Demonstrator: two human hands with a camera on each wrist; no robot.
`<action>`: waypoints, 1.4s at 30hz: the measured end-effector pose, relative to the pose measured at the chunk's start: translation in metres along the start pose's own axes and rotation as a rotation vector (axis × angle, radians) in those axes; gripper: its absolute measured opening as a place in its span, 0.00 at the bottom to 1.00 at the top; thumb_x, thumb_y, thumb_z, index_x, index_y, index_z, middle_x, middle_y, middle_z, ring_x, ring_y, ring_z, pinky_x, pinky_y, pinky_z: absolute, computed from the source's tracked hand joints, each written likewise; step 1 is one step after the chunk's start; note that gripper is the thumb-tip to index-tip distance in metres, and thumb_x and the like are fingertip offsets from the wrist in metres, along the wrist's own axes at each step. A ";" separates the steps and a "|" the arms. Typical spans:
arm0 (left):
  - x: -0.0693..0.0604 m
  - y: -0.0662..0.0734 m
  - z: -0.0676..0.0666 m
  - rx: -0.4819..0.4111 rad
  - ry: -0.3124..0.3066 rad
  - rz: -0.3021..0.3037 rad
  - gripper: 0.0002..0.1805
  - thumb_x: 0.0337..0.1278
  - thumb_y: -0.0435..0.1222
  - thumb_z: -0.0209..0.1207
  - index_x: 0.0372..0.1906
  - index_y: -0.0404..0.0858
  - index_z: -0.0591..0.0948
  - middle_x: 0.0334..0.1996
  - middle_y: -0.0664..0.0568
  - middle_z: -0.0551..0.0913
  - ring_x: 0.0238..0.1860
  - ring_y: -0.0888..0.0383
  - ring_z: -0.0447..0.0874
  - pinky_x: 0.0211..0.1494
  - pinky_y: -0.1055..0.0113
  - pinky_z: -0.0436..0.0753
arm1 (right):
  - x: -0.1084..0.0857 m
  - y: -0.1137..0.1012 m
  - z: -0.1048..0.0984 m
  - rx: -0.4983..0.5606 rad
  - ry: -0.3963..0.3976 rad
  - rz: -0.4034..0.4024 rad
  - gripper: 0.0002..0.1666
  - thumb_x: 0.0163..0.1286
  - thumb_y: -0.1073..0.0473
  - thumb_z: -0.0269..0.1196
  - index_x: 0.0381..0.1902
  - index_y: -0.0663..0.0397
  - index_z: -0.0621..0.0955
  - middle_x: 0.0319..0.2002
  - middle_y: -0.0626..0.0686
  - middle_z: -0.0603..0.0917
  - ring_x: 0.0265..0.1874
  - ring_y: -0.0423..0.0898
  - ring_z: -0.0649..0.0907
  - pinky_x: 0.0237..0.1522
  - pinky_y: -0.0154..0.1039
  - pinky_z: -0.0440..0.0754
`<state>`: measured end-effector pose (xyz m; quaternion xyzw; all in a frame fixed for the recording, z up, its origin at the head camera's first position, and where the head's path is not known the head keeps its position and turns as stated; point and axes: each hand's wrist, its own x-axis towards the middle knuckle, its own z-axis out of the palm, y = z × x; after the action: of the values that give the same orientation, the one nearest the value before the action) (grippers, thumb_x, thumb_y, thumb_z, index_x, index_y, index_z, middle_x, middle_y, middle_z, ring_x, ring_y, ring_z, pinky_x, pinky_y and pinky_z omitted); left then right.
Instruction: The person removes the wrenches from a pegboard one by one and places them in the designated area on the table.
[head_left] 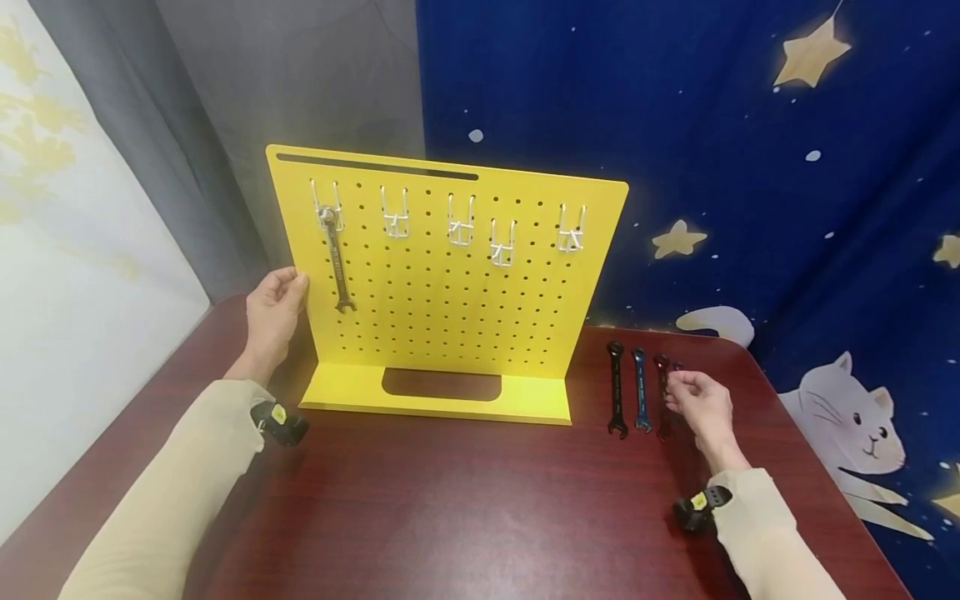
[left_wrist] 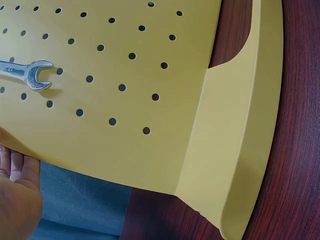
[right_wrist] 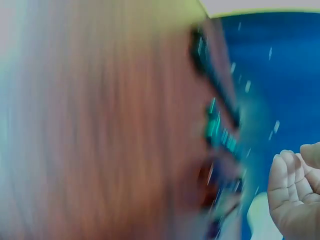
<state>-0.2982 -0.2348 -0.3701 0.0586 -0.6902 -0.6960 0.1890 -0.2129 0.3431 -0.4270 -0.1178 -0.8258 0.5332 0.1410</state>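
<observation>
My left hand point(head_left: 274, 312) grips the left edge of a yellow pegboard point(head_left: 450, 325), which stands upright on its own flat base. A silver combination wrench point(head_left: 337, 260) hangs by its ring end from the leftmost white hook, its open jaw pointing down. On the right, a black wrench point(head_left: 616, 387), a blue wrench point(head_left: 641, 390) and a dark red wrench point(head_left: 662, 379) lie side by side. My right hand point(head_left: 701, 407) hovers by the red one, fingers bent, nothing visible in it. A purple wrench point(head_left: 678, 366) is mostly hidden behind that hand. The right wrist view is blurred.
More white hooks, including a middle hook point(head_left: 461, 223) and a far-right hook point(head_left: 572, 232), hang without tools. The dark red tabletop point(head_left: 450, 500) extends in front of the board. Behind the table hang a grey curtain point(head_left: 300, 75) and a blue star-patterned curtain point(head_left: 600, 100).
</observation>
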 end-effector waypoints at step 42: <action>0.002 -0.002 0.000 -0.027 0.011 -0.021 0.08 0.61 0.43 0.59 0.43 0.48 0.77 0.36 0.63 0.79 0.41 0.66 0.74 0.67 0.58 0.69 | -0.063 -0.187 0.216 0.372 -0.423 -0.288 0.13 0.66 0.68 0.59 0.46 0.73 0.77 0.42 0.71 0.80 0.39 0.60 0.83 0.43 0.39 0.84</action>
<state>-0.3002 -0.2360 -0.3720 0.0671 -0.6790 -0.7069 0.1866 -0.2397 0.0628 -0.3470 0.1416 -0.7334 0.6622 0.0592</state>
